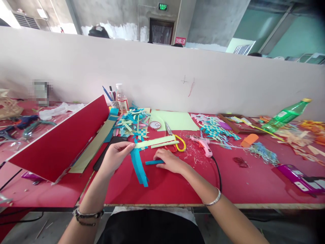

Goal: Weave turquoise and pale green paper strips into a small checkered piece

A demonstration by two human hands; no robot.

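Left hand (117,156) pinching junction of pale green strips (155,142) and blue strips (139,166), fingers closed on it. Right hand (170,160) pressing fingertips flat on loose blue strip (154,162), not gripping; strip lying left-right on red table (177,186), between hands, nearer right hand.

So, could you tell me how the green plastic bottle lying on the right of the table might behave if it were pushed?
The green bottle lies on its side, so it would probably roll rather than slide. It looks nearly empty, so likely light and easily shifted. Paper scraps around it might stop it soon.
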